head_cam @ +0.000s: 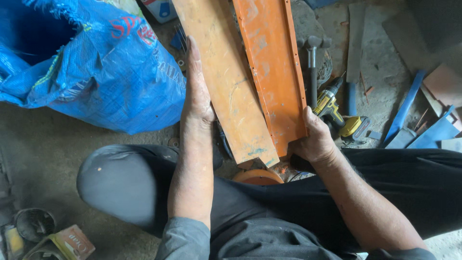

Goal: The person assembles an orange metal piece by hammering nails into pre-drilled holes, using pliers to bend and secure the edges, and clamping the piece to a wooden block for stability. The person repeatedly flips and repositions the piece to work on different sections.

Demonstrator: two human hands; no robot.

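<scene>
a person sits low on a concrete floor (pixel 43 144), knees spread, with two long orange metal panels laid out ahead between the legs; at far left a blue woven sack (pixel 96 62) slumps open, pushed aside, it seems, to leave room for the panels; near the lower left corner a dark round tin (pixel 33 224) and a small printed carton (pixel 72 243) lie on the floor, well apart from the hands; the left hand (pixel 197 91) lies flat, fingers stretched and together, pressed along the left edge of the paler orange panel (pixel 226 77), the grip open and closed round nothing, apparently steadying that edge and keeping it in line; the panel runs away from the body, its near end marked with blue-green paint; just beside it, touching or slightly overlapping, the brighter orange panel (pixel 272 67) shows a row of small holes along its rim; the right hand (pixel 315 139) has its grip curled shut on that panel's near right corner, thumb on top, likely drawing it against its neighbour; below the panels' ends a curved orange rim (pixel 257 177) peeps out above the lap; to the right lie a hammer (pixel 313 62), head away from the person, and a yellow and black cordless drill (pixel 337 113) within easy reach of the right hand; farther right, blue metal strips (pixel 409 106) are scattered on the floor.
</scene>
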